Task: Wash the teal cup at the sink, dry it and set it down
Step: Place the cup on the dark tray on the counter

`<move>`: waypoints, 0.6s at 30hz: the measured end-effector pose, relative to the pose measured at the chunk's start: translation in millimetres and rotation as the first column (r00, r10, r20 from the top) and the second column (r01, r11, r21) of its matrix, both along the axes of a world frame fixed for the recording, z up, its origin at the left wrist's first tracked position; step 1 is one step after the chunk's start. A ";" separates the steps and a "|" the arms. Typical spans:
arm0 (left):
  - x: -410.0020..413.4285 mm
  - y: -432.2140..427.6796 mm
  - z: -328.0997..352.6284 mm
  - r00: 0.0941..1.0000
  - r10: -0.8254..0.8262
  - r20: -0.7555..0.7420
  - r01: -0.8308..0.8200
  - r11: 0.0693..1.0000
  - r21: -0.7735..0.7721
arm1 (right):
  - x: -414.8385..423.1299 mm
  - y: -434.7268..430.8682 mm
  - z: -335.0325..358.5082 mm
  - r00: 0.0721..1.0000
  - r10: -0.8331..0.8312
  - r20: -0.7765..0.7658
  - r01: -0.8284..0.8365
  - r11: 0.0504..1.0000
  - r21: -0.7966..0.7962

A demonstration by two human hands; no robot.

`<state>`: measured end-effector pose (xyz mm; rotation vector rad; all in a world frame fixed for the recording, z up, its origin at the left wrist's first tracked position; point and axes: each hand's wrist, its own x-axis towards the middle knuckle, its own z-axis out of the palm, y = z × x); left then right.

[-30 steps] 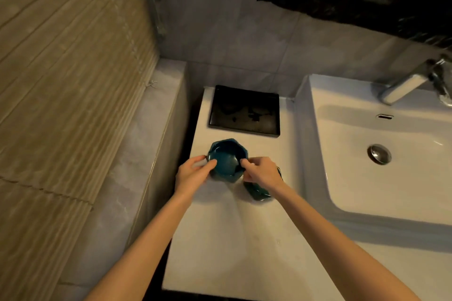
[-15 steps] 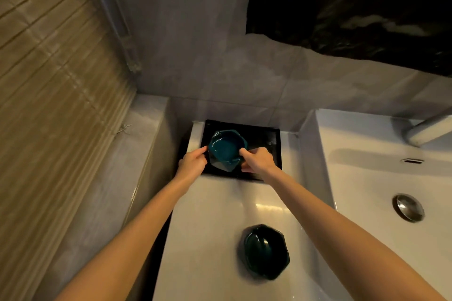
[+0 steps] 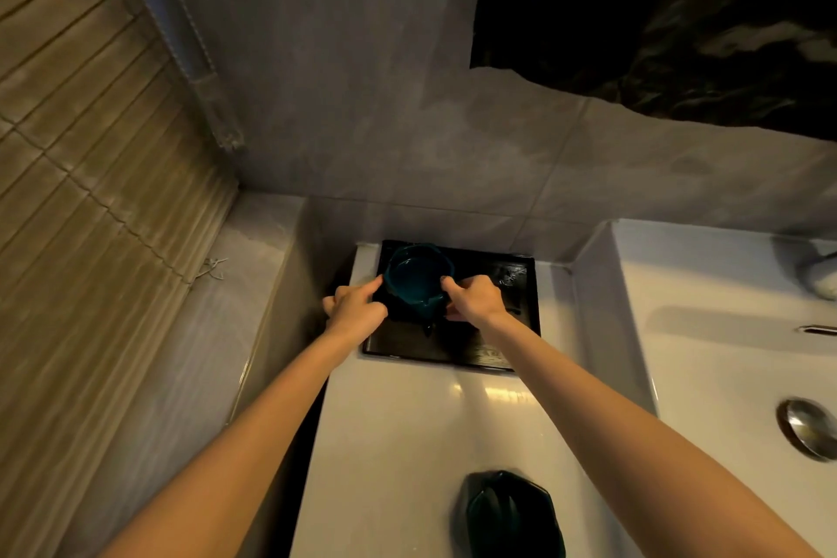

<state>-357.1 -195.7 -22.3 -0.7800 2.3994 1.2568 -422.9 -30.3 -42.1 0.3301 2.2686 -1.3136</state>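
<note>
Teal cup (image 3: 419, 279) sits over the far left part of black tray (image 3: 453, 360), at the far end of white table (image 3: 407, 421); cannot tell whether it rests on the tray. 2 hands on it. Left hand (image 3: 355, 308): fingers curled, index tip against the cup's left wall. Right hand (image 3: 475, 299) pinches its right side. Dark cup (image 3: 512, 512) stands near. Sink (image 3: 724, 353) at right.

Two arms of one person, seen from the wearer's own viewpoint. The left forearm (image 3: 253, 430) and the right forearm (image 3: 611, 417) are bare along their whole visible length, slim and smooth. The left hand (image 3: 355, 308) and the right hand (image 3: 473, 299) are bare too, with slender fingers. Dim, warm light leaves nails and finer detail unclear.
</note>
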 end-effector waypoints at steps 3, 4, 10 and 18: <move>-5.4 0.5 1.1 1.000 -0.023 0.016 0.023 1.000 -0.014 | -3.1 -4.5 -2.8 1.000 -0.029 -0.009 0.028 1.000 -0.009; -6.7 0.5 1.6 0.999 -0.031 0.020 0.031 0.999 -0.023 | -3.9 -5.9 -3.5 0.999 -0.041 -0.006 0.041 0.999 -0.013; -7.5 -0.1 8.8 0.997 -0.063 0.055 0.063 0.998 -0.009 | -0.9 -8.1 3.2 0.999 -0.050 -0.011 0.050 0.998 -0.034; 33.6 18.5 39.9 0.986 -0.119 -0.119 0.118 0.993 -0.018 | 41.8 25.2 49.2 0.984 0.096 -0.151 -0.097 0.995 0.004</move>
